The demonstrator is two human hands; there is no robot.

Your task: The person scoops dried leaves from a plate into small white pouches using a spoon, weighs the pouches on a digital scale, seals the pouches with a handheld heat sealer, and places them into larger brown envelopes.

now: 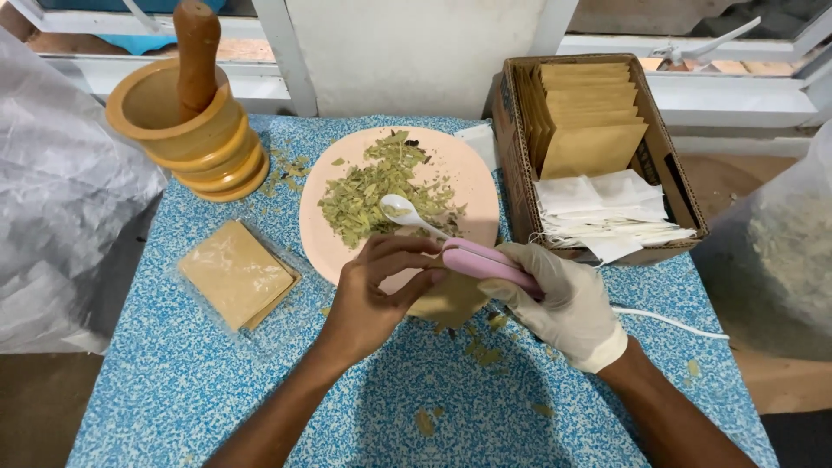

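Two hands: both grasping, over the table
Left hand: pinches brown pouch
Right hand: gloved, clamps pink sealer on pouch
Plate: dried leaves, white spoon

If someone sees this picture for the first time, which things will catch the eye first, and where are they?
In the middle, a pink plate with a heap of crushed dried green leaves lies on the blue patterned table. Just in front of it, the bare left hand and the white-gloved right hand together hold a pink clamp-like tool over a small brown packet. At the far left stands a wooden mortar with its pestle; at the far right, a cardboard box of brown envelopes.
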